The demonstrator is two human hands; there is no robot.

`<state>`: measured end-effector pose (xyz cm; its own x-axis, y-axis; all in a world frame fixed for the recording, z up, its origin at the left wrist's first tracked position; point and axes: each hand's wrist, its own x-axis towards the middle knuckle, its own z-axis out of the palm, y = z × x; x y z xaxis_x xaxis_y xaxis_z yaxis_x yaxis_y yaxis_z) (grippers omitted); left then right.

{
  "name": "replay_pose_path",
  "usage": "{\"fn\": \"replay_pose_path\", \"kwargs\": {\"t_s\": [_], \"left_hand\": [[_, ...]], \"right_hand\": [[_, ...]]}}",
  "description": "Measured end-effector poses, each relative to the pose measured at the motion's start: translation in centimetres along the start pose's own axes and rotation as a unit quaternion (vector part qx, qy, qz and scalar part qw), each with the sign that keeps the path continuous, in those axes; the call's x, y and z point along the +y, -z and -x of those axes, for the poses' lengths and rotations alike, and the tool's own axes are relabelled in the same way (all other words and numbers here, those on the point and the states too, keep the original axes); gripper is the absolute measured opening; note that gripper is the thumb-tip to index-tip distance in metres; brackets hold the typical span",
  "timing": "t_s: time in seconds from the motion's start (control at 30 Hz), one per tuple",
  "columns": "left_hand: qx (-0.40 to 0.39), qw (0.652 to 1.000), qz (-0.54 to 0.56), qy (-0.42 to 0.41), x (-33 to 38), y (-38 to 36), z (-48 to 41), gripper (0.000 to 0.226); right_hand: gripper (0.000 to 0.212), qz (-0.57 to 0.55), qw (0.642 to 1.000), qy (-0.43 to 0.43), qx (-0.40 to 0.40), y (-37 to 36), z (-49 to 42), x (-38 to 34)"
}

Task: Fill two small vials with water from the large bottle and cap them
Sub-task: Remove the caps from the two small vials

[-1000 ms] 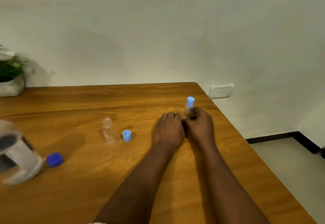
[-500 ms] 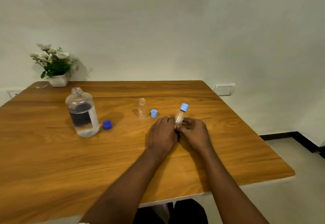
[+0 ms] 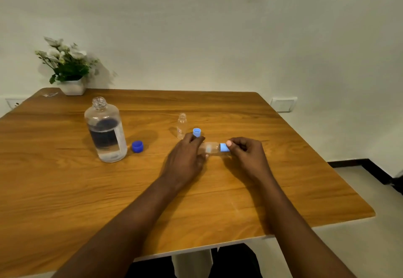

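A small clear vial point(image 3: 211, 147) lies sideways just above the wooden table point(image 3: 65, 190). My left hand point(image 3: 185, 157) holds its body and my right hand point(image 3: 246, 153) pinches its light blue cap point(image 3: 224, 147). A second small vial point(image 3: 181, 125) stands upright and uncapped behind my left hand, with its loose light blue cap point(image 3: 196, 132) beside it. The large bottle point(image 3: 105, 130) stands open at the left, partly full of water, and its dark blue cap point(image 3: 137, 146) lies to its right.
A white pot of flowers point(image 3: 67, 68) stands at the table's back left corner against the wall. The table's right and near edges drop off to the floor. A wall socket point(image 3: 283, 104) sits past the back right corner.
The vial in my hands has tipped from upright to sideways, and my right hand has shifted to its cap. The view has swung left and back, so the large bottle and flowers show.
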<state>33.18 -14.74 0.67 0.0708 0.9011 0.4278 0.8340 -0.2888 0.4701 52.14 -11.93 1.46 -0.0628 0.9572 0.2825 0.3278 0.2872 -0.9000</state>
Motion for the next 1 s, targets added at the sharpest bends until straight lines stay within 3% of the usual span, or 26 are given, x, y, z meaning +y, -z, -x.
{"fn": "replay_pose_path", "kwargs": {"t_s": [0.17, 0.33, 0.47, 0.53, 0.67, 0.83, 0.97, 1.0], "left_hand": [[0.019, 1.0, -0.01, 0.012, -0.3, 0.1, -0.9, 0.04], [0.008, 0.999, -0.036, -0.006, -0.3, -0.1, -1.3, 0.038], [0.002, 1.0, -0.022, -0.003, -0.1, -0.1, -1.3, 0.039], [0.008, 1.0, -0.008, 0.005, -0.1, 0.1, -1.3, 0.039], [0.02, 1.0, 0.014, 0.001, 0.0, 0.3, -1.3, 0.036], [0.028, 1.0, 0.005, -0.002, -0.2, 0.1, -1.2, 0.036], [0.032, 0.999, 0.013, 0.006, -0.2, 0.3, -1.2, 0.036], [0.033, 0.999, 0.015, 0.006, -0.1, 0.3, -1.2, 0.036]], "right_hand": [[0.025, 0.003, 1.0, -0.013, -0.013, -0.3, -1.3, 0.1], [0.008, -0.063, 0.997, -0.022, -0.04, 0.2, -2.5, 0.5], [0.019, -0.072, 0.996, -0.02, -0.055, 0.6, -2.8, 0.9], [0.009, -0.067, 0.997, -0.033, -0.035, 0.6, -3.0, 0.6], [0.047, -0.012, 0.999, -0.029, -0.015, 0.1, -2.8, 0.4], [0.008, -0.045, 0.997, -0.039, -0.058, 0.8, -2.9, 0.3], [0.022, -0.033, 0.998, -0.034, -0.039, 0.8, -2.8, 0.2], [0.034, -0.01, 0.999, -0.041, -0.029, 0.6, -2.8, 0.1]]}}
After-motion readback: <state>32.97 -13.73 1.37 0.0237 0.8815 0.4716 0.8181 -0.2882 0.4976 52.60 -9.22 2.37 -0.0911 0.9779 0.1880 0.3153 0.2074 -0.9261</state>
